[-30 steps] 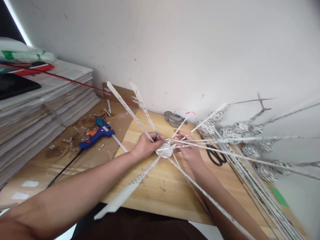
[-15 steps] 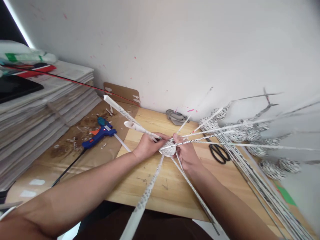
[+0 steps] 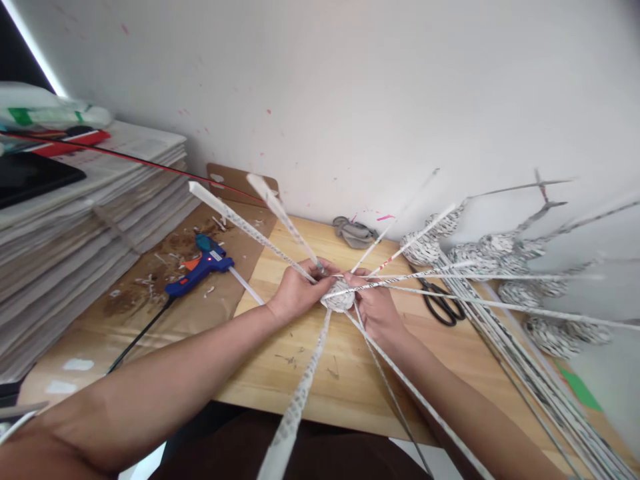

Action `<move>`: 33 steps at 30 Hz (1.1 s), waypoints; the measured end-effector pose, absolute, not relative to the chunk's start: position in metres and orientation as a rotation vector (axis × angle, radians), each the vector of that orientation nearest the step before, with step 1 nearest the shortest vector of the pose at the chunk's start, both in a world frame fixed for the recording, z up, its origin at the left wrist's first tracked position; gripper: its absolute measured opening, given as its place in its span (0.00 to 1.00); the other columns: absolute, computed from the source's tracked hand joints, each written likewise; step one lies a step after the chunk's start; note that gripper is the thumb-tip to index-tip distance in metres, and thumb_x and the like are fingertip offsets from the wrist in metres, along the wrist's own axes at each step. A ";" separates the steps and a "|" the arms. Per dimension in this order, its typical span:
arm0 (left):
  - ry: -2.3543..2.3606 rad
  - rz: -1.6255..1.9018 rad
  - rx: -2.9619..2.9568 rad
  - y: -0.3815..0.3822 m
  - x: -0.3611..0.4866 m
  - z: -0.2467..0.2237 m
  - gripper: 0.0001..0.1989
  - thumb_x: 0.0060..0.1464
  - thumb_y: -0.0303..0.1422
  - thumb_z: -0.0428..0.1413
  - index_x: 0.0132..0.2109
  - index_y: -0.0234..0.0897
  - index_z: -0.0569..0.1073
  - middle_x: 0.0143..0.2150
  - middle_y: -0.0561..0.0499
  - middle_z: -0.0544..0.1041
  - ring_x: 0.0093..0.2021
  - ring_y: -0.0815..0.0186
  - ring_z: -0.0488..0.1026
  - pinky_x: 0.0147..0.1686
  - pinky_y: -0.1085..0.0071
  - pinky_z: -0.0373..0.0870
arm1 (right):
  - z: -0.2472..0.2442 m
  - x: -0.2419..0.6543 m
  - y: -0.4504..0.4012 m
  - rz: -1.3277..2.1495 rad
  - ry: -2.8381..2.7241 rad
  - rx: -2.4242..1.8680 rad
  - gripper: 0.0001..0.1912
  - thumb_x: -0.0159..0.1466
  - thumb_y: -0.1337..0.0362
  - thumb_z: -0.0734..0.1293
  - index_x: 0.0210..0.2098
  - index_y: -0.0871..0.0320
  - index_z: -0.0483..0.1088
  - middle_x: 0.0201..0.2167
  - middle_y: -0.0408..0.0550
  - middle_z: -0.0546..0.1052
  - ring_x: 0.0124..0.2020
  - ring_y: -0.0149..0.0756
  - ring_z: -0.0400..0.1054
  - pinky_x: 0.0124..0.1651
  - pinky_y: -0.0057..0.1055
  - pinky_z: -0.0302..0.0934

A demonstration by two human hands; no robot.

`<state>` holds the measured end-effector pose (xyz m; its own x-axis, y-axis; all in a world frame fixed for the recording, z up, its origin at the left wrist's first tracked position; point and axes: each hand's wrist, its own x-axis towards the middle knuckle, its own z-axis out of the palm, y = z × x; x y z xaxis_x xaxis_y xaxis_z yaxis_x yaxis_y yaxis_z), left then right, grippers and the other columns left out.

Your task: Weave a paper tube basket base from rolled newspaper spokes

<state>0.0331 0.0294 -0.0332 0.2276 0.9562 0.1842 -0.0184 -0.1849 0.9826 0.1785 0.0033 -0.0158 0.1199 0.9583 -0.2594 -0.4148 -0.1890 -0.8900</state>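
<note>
Between my hands, above the wooden board (image 3: pixel 305 373), is a small woven ball of rolled newspaper (image 3: pixel 340 298) with several long paper tubes fanning out from it. My left hand (image 3: pixel 296 288) grips its left side, fingers closed near the bases of two tubes that point up and left. My right hand (image 3: pixel 374 303) is closed on the right side, fingertips at the weave and the tubes running right. A wide tube (image 3: pixel 299 397) hangs down toward my lap, and thinner ones slope down past my right forearm.
A blue glue gun (image 3: pixel 200 270) lies on brown paper at left, beside stacked newspapers (image 3: pixel 100 213). Black scissors (image 3: pixel 443 305), loose paper tubes (image 3: pixel 530 373) and several woven paper pieces (image 3: pixel 420 248) are at right. A grey cloth (image 3: pixel 356 233) lies by the wall.
The woven ball and its tubes have shifted slightly. One left tube has swung from pointing left to pointing up, and the right tubes have changed angle. Both hands still hold the weave.
</note>
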 end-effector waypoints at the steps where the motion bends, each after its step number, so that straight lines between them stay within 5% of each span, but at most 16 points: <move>1: 0.942 1.176 1.466 0.029 0.034 -0.033 0.08 0.50 0.31 0.60 0.39 0.32 0.76 0.35 0.47 0.81 0.34 0.65 0.78 0.34 0.72 0.73 | -0.017 0.178 0.003 1.421 -0.660 -1.110 0.17 0.44 0.62 0.79 0.25 0.58 0.69 0.19 0.40 0.72 0.20 0.30 0.65 0.23 0.28 0.59; 15: 0.959 1.256 1.651 0.030 0.030 -0.036 0.05 0.53 0.31 0.59 0.34 0.37 0.79 0.36 0.48 0.82 0.39 0.63 0.78 0.43 0.69 0.73 | -0.018 0.180 0.002 1.511 -0.768 -1.261 0.17 0.47 0.56 0.77 0.25 0.58 0.69 0.18 0.42 0.72 0.18 0.31 0.64 0.17 0.28 0.58; 20: 1.034 1.251 1.425 0.036 0.033 -0.045 0.06 0.49 0.35 0.61 0.33 0.37 0.80 0.32 0.49 0.82 0.33 0.63 0.78 0.34 0.71 0.74 | -0.019 0.179 0.000 1.477 -0.811 -1.272 0.15 0.48 0.57 0.76 0.28 0.59 0.71 0.20 0.44 0.74 0.20 0.34 0.66 0.20 0.30 0.59; 33: 1.042 1.138 1.390 0.035 0.030 -0.038 0.09 0.49 0.37 0.60 0.33 0.35 0.76 0.30 0.49 0.80 0.32 0.64 0.76 0.32 0.72 0.71 | -0.022 0.181 -0.003 1.238 -1.015 -1.257 0.14 0.48 0.59 0.78 0.29 0.57 0.73 0.22 0.42 0.74 0.21 0.32 0.66 0.24 0.30 0.60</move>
